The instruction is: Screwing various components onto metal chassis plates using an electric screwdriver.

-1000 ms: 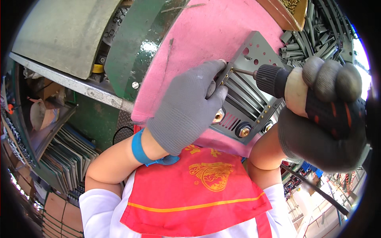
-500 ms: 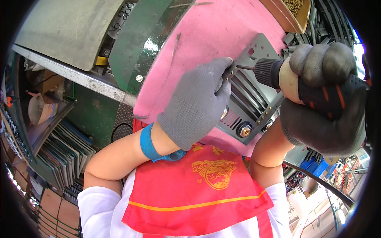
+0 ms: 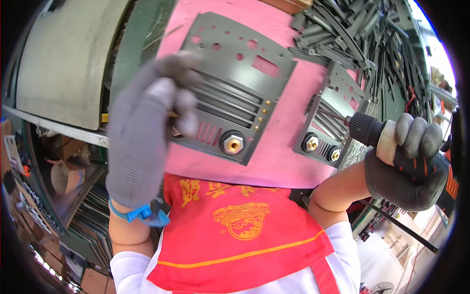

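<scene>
My right hand (image 3: 409, 164), in a dark work glove, is closed around a power screwdriver (image 3: 364, 128) with a black chuck. Its thin bit points left, over a smaller-looking grey metal panel (image 3: 338, 93) with two brass fittings. A larger grey metal panel (image 3: 223, 59) lies on the pink work surface (image 3: 289, 132); it has slots, punched holes, small brass screws and a brass fitting with a hex nut (image 3: 233, 143). At its left edge is my left hand (image 3: 142, 122), in a grey glove with bent fingers. Motion smears those fingers, so any grip is unclear.
Many dark metal strips (image 3: 342, 29) are heaped at the back right. A flat grey plate (image 3: 68, 63) lies on the bench at the left. Below it stand thin panels (image 3: 88, 220) in a rack. A brown bin edge (image 3: 289, 4) shows at the top.
My left hand has moved left, off the spot beside the bit. The screwdriver has gone right and down, away from the panel edge. The view has shifted, and two panels now show apart.
</scene>
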The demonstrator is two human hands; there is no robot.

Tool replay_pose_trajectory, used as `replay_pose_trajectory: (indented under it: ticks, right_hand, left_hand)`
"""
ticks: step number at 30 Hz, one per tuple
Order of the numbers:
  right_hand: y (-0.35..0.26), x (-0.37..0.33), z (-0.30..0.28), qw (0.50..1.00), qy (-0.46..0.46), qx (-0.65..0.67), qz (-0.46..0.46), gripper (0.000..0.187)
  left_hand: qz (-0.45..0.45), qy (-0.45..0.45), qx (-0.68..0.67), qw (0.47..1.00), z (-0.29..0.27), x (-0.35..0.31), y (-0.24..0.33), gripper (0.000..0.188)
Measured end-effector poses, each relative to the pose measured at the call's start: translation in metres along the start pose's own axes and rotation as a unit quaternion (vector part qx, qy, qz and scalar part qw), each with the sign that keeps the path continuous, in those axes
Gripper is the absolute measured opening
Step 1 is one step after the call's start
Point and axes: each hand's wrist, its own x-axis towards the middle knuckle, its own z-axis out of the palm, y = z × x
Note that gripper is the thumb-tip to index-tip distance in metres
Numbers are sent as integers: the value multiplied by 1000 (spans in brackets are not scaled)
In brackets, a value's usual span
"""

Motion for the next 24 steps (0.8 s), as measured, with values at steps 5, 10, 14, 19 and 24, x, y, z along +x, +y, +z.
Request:
replay_pose_trajectory:
  ticks: [5,10,14,19,24]
  right_hand:
    - [-26,-11,-26,998,55,17,-33,22]
    - [-47,-20,-45,984,37,60,-164,15]
    - [-24,-14,-35,984,44,42,-165,16]
    - [-20,-17,-43,987,40,37,-150,16]
    - [-21,-23,-42,990,27,27,-137,17]
  left_hand:
    - [-187,-235,-84,950,79,-4,-18,39]
    - [-233,-344,-81,906,129,4,-46,48]
    - [-280,-362,-87,885,143,3,-57,56]
    - [-239,-334,-31,911,148,-1,-52,66]
    - [-226,-296,-40,927,150,-5,-55,59]
